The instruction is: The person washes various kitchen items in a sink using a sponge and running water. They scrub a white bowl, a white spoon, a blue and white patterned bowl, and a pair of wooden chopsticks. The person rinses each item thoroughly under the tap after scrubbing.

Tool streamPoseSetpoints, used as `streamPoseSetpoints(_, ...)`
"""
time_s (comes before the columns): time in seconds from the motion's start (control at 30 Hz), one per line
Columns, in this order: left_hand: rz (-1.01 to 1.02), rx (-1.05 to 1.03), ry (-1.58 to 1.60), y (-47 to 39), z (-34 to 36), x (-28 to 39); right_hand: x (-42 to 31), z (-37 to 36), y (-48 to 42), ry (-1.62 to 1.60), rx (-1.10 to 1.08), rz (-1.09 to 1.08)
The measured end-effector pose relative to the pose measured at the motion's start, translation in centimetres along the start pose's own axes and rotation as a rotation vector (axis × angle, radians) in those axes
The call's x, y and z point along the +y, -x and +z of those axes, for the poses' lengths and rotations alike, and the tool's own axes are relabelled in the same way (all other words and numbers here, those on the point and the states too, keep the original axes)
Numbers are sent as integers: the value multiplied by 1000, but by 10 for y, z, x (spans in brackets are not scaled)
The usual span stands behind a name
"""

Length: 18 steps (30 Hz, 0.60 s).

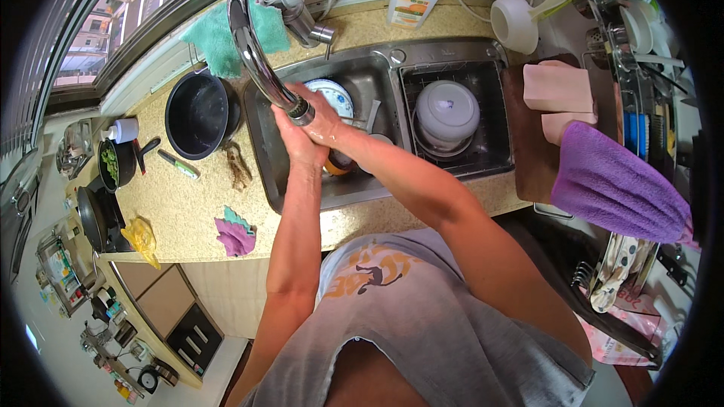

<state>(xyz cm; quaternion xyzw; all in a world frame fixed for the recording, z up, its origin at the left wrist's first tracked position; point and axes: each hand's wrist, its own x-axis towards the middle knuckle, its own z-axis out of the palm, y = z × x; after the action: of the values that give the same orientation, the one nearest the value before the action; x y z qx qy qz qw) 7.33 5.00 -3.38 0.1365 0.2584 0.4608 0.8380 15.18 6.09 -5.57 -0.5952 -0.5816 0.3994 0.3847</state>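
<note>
Over the left basin of the stainless steel sink (264, 181), my left hand (302, 144) and my right hand (323, 120) are pressed together just below the spout of the chrome faucet (249, 45). Both look wet, and the spout hides part of them. No object shows between them, though the palms cannot be seen. Beneath and beside the hands lie a blue-patterned white plate (334, 95), a white-handled utensil (373, 115) and a partly hidden orange-brown item (339, 164). In the right basin, a white lidded pot (447, 110) stands on a rack.
Left of the sink are a black pot (197, 116), a green-handled knife (179, 164), a smaller pot with greens (110, 164) and cloths (235, 234). Behind it stand a pump bottle (413, 3) and a teal towel (218, 39). A purple towel (616, 183) hangs at right beside a brown board (526, 152).
</note>
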Motion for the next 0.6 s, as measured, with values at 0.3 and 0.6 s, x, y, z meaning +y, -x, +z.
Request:
streamPoseSetpoints(0.3, 18, 202, -9, 9, 40, -16, -7, -18, 19, 17, 84, -49)
streamPoseSetpoints(0.6, 67, 118, -115, 16, 39, -13, -1, -4, 4, 63, 68, -42)
